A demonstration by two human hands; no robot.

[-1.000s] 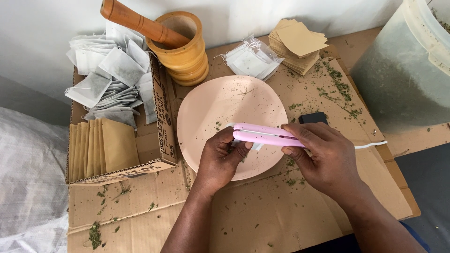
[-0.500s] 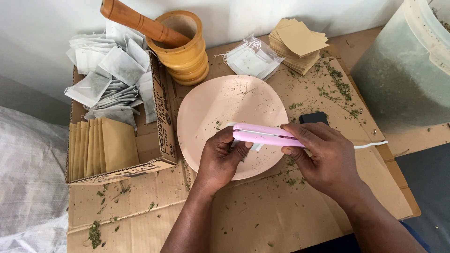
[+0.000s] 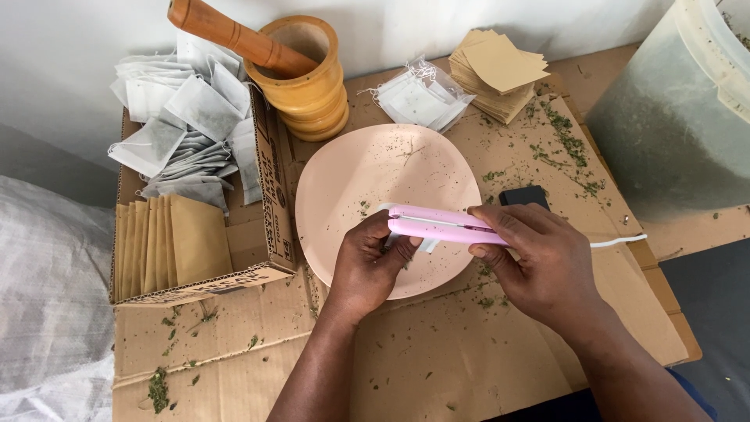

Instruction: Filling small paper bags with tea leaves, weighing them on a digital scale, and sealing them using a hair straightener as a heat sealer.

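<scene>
My right hand (image 3: 539,262) grips a slim pink handheld sealer (image 3: 437,224) with a white cord (image 3: 617,241) running off to the right. The sealer's jaws are clamped over a small white tea bag (image 3: 395,237), which my left hand (image 3: 371,262) pinches from below. Both hands hover over the near part of a round peach plate (image 3: 367,172) speckled with dried herb bits. Most of the tea bag is hidden by my fingers and the sealer.
A cardboard box (image 3: 262,234) at left holds filled white tea bags (image 3: 183,133) and tan paper envelopes (image 3: 168,242). A wooden mortar (image 3: 312,86) with pestle (image 3: 234,35) stands behind the plate. Empty white bags (image 3: 418,98), stacked tan envelopes (image 3: 496,66), a black block (image 3: 523,195), a large plastic tub (image 3: 672,117).
</scene>
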